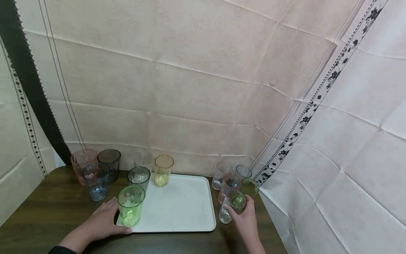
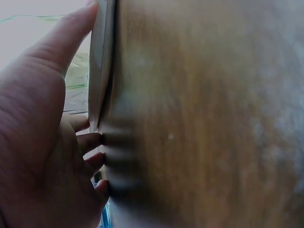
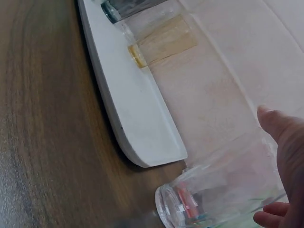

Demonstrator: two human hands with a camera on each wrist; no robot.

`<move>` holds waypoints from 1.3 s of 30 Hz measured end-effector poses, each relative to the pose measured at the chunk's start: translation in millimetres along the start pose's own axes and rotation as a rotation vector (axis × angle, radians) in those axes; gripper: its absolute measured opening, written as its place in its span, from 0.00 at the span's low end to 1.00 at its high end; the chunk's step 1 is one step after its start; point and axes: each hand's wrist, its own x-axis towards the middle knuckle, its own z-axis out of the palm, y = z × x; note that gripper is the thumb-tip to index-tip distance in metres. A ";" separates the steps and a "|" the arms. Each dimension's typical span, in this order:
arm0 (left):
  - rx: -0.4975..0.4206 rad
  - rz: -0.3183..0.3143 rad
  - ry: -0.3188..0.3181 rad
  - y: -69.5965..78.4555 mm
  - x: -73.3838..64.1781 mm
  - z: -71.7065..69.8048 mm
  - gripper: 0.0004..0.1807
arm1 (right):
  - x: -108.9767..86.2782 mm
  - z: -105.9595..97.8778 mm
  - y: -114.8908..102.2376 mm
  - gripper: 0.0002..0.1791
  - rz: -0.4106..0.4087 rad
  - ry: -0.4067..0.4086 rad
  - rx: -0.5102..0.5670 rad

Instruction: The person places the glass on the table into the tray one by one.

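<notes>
My left hand point(image 1: 103, 220) lies at the near left corner of a white tray point(image 1: 177, 208). Its thumb runs along the tray's rim point(image 2: 100, 61), and its spread fingers reach the table beside it. Just above that hand, a green glass point(image 1: 130, 208) stands on the tray. Over at the right, my right hand point(image 1: 244, 218) holds a clear ribbed glass point(image 1: 226, 211) near its rim, thumb on one side and fingers on the other. The glass stands upright, its thick base point(image 3: 166, 206) low by the tabletop. A green-tinted glass point(image 1: 250, 186) is close behind the right fingers.
Also on the tray's left are a grey glass point(image 1: 139, 176), a clear one point(image 1: 143, 160) and an amber one point(image 1: 163, 169). Pink point(image 1: 83, 165), dark grey point(image 1: 109, 164) and blue point(image 1: 97, 188) glasses cluster left of it. More glasses point(image 1: 220, 176) stand behind my right hand, before cloth-covered walls point(image 1: 190, 88).
</notes>
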 end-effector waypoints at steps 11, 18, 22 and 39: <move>0.006 0.012 0.012 3.6 0.8 -2.7 0.75 | 5.1 5.1 5.0 0.54 0.037 -0.023 0.019; 0.008 0.011 0.006 2.6 1.2 -3.0 0.75 | 2.5 3.3 -1.3 0.53 0.033 -0.029 0.024; 0.007 0.005 -0.005 1.4 0.9 -2.7 0.76 | 0.7 3.3 -5.7 0.53 0.012 -0.032 0.032; -0.001 0.024 0.002 1.2 -1.7 -3.1 0.75 | -8.3 18.5 -31.9 0.50 -0.074 -0.068 0.051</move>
